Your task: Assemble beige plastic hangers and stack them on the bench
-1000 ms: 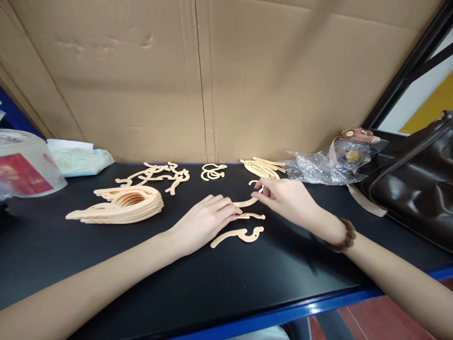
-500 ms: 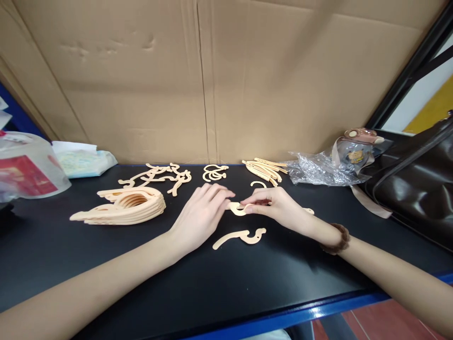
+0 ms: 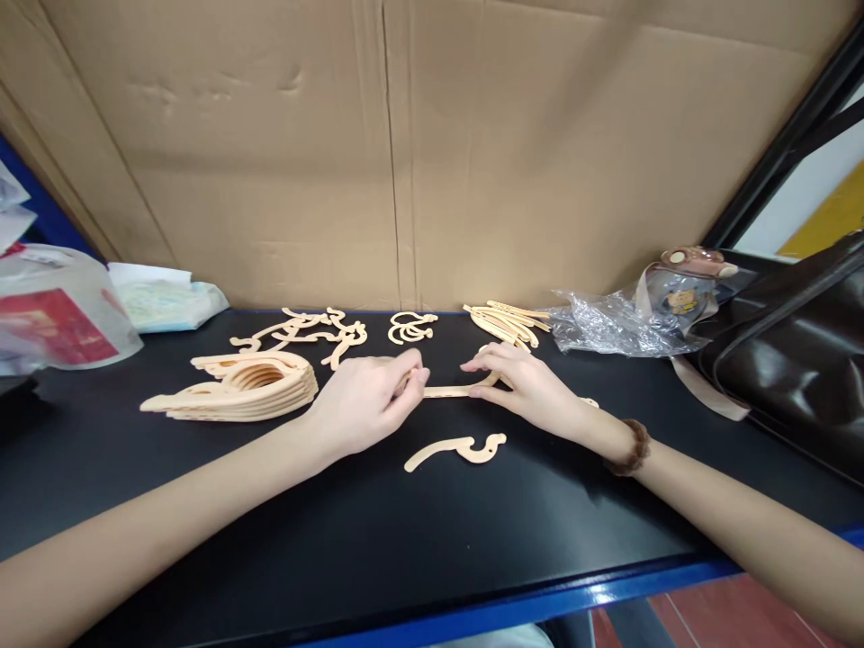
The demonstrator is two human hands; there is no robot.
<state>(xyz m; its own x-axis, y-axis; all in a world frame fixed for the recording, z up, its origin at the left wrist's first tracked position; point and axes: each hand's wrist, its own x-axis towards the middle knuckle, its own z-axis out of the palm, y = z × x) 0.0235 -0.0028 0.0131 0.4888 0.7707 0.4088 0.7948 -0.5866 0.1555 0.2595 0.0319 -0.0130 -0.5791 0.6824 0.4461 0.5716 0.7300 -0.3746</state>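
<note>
Both hands hold one long curved wooden piece [image 3: 454,391] just above the black table [image 3: 378,540]. My left hand [image 3: 368,400] pinches its left end with closed fingers. My right hand [image 3: 523,382] grips its right end between thumb and fingers; a brown bead bracelet [image 3: 627,447] sits on that wrist. A loose curled wooden piece [image 3: 457,449] lies on the table in front of the hands. A small bit of wood [image 3: 589,402] shows behind my right wrist.
A stack of layered wooden shapes [image 3: 236,389] lies at the left, with scrolled pieces [image 3: 303,335], small curls [image 3: 409,328] and a bundle of curved strips [image 3: 508,322] along the cardboard wall. Crumpled plastic [image 3: 607,326], a dark leather bag [image 3: 796,351] and a plastic bag [image 3: 58,319] flank the table.
My hands have come together on the long curved piece and raised it off the table, the left now pinching its left end and the right its right end.
</note>
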